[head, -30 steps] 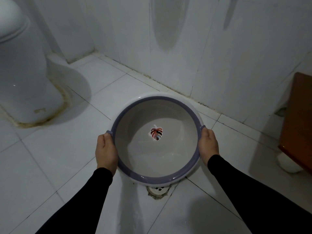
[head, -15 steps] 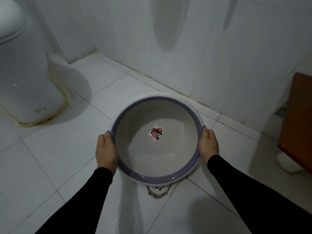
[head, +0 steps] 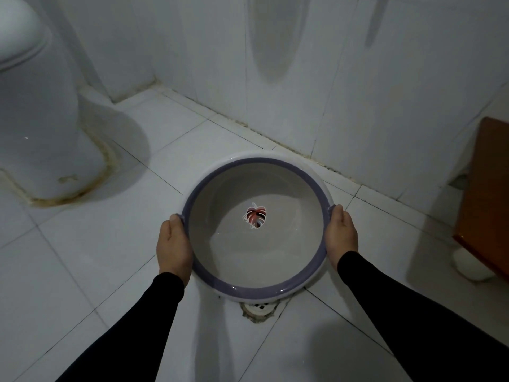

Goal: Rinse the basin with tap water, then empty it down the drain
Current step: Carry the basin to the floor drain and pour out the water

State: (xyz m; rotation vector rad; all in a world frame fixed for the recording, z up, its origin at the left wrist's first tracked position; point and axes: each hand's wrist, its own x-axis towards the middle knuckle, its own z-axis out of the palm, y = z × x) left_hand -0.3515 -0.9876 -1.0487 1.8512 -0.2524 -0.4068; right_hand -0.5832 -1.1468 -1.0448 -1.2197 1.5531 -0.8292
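A round white basin (head: 257,289) with a purple rim band and a red leaf sticker on its bottom is held over the tiled floor. A little water lies in its bottom. My left hand (head: 173,244) grips the rim on the left side, and my right hand (head: 341,234) grips it on the right. The floor drain (head: 259,308) shows just below the basin's near edge, partly covered by it. No tap is in view.
A white toilet (head: 41,119) stands at the left, stained round its base. A tiled wall (head: 303,78) runs behind the basin. A brown wooden cabinet (head: 484,199) on white feet sits at the right edge.
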